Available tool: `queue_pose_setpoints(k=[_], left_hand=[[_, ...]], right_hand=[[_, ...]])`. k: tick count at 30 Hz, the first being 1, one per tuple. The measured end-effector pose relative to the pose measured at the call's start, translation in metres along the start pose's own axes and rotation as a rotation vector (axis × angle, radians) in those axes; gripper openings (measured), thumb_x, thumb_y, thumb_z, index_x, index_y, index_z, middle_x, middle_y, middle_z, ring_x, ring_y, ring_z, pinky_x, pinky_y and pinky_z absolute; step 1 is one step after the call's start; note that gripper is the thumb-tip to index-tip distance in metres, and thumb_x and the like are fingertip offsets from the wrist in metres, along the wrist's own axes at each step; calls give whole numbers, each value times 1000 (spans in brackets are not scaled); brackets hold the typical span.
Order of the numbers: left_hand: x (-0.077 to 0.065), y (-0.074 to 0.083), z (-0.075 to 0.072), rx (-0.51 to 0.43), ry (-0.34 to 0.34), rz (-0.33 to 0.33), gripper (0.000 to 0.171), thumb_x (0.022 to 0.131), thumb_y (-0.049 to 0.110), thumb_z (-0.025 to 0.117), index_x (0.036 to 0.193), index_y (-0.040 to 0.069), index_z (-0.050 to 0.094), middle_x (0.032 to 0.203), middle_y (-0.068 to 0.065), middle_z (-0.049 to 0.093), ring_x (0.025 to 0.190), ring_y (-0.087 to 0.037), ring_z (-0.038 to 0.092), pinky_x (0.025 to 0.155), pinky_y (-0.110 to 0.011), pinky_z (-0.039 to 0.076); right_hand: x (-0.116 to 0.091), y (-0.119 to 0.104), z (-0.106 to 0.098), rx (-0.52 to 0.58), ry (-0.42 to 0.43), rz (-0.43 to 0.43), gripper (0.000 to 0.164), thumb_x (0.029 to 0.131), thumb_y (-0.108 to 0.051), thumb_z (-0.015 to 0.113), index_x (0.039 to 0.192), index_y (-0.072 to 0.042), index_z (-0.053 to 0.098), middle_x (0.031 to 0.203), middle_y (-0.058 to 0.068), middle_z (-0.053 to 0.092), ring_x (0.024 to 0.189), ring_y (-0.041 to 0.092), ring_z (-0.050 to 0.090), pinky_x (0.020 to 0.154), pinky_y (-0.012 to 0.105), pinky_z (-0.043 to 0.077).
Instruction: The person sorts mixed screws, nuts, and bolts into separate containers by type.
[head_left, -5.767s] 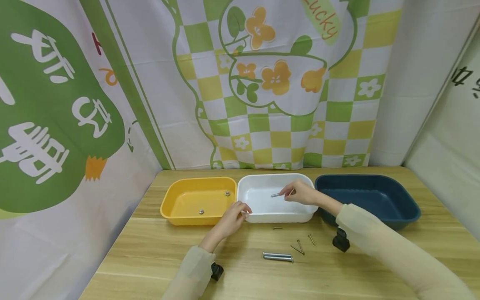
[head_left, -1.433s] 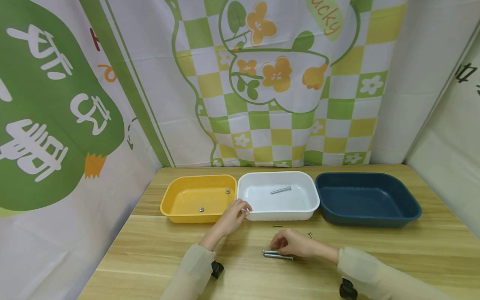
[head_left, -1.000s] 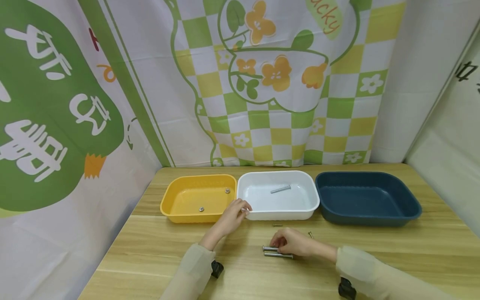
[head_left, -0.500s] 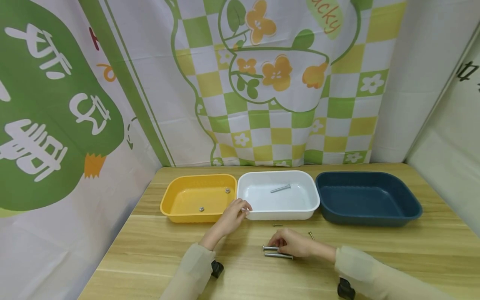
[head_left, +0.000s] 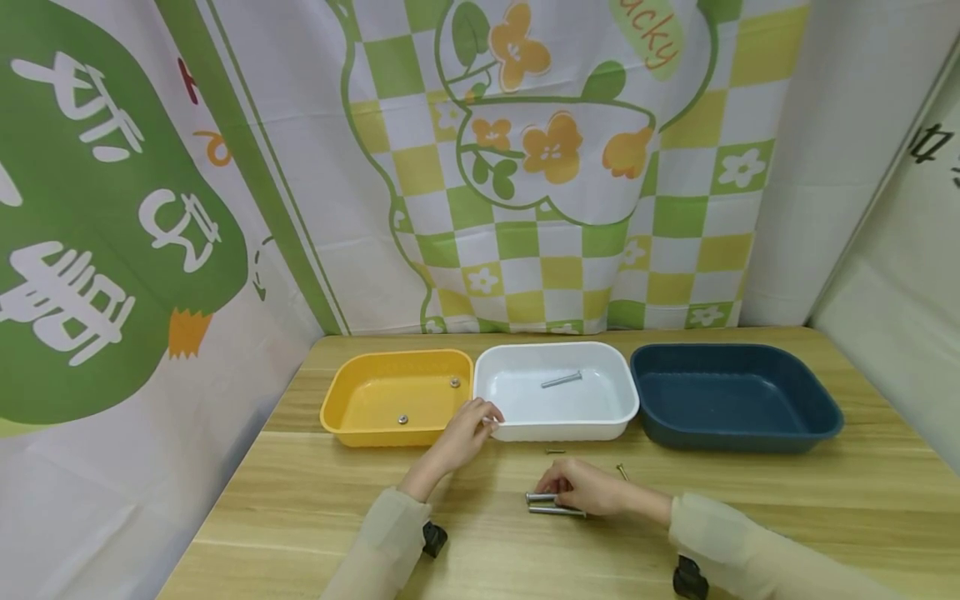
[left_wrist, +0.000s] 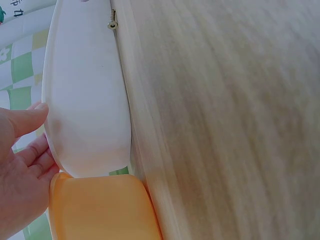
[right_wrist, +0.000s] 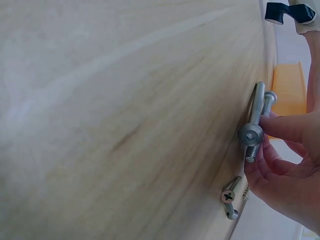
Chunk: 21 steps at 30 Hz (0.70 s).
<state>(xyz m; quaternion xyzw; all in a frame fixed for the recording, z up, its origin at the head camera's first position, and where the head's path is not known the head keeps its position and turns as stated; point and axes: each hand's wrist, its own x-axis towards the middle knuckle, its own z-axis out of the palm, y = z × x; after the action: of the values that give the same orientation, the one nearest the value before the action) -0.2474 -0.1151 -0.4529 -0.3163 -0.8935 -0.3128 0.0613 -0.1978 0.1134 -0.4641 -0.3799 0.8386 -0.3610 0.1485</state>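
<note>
My left hand (head_left: 459, 435) grips the near left corner of the white tray (head_left: 570, 432); in the left wrist view its thumb lies on the rim and the fingers are behind it. A silver bolt (head_left: 562, 379) lies inside that tray. On the table in front, my right hand (head_left: 588, 486) pinches a second silver bolt (head_left: 538, 497) between thumb and fingers. Parallel to it lies another silver bolt (head_left: 557, 511), its round head (right_wrist: 250, 134) facing the right wrist camera. The right hand partly covers the pinched bolt in the head view.
Two nuts (head_left: 402, 419) sit in the yellow tray (head_left: 390, 437) on the left. A dark blue tray (head_left: 738, 442) stands on the right. Small brass screws (head_left: 622, 472) lie around the right hand, one screw (head_left: 555, 452) close to the white tray.
Several seconds ago my right hand held a bolt over the white tray; that bolt now lies inside. The hand has moved down to the table bolts, which have spread slightly. My left hand stays put.
</note>
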Motion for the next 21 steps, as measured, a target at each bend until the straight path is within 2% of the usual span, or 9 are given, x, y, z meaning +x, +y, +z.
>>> queue_pose_setpoints(k=[5, 21], left_hand=[[-1, 1, 0, -4, -2, -4, 7, 88, 5, 52, 92, 5, 58, 87, -4, 52, 85, -18, 47, 74, -29, 42], [-1, 1, 1, -5, -9, -20, 7, 88, 6, 52, 92, 6, 58, 87, -3, 52, 85, -18, 47, 75, -29, 42]], right_hand=[[0, -2, -3, 29, 20, 25, 20, 77, 6, 58, 95, -2, 66, 80, 2, 57, 71, 5, 47, 61, 19, 41], [-1, -6, -16, -66, 87, -93, 25, 73, 10, 57, 93, -1, 66, 74, 2, 54, 69, 6, 49, 61, 19, 43]])
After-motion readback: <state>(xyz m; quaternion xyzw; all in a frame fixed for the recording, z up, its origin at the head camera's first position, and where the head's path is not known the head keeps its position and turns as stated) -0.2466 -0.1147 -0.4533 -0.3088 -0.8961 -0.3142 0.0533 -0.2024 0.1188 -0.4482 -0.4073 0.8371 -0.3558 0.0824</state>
